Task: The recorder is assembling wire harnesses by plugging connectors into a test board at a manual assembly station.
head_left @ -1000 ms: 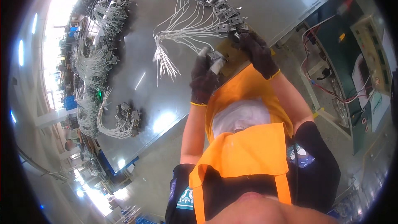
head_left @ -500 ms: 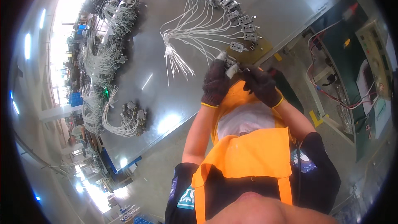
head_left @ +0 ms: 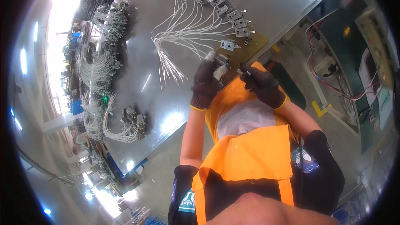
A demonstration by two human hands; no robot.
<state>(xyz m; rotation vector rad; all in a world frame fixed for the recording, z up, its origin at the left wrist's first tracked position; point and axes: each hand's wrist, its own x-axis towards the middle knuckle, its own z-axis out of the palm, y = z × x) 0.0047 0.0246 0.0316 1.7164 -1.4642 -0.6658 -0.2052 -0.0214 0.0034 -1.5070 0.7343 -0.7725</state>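
My left hand (head_left: 205,81), in a dark glove with whitish fingertips, is at the table's near edge. Its thumb and fingers close round a small metal-cased unit (head_left: 223,60). To the right, my right hand (head_left: 263,86), gloved too, is pinched on a small, thin metallic piece (head_left: 241,71) whose kind I cannot make out. A gap lies between the two hands. Similar metal units fan out in an arc beyond them, the nearest unit (head_left: 228,45) lying just past my left hand. White wires (head_left: 179,35) run from the arc to one tied bundle (head_left: 157,41) with loose ends.
More wired bundles (head_left: 98,68) line the table's left side, with a separate bundle (head_left: 125,127) nearer me. A brownish board (head_left: 254,43) lies under the closest units on the metal table (head_left: 137,58). To my right stands a green bench (head_left: 354,50) with red cables.
My hands have moved apart: the left has shifted left with the metal unit, while the right has drawn back from it with the thin piece. The whole view has shifted slightly.
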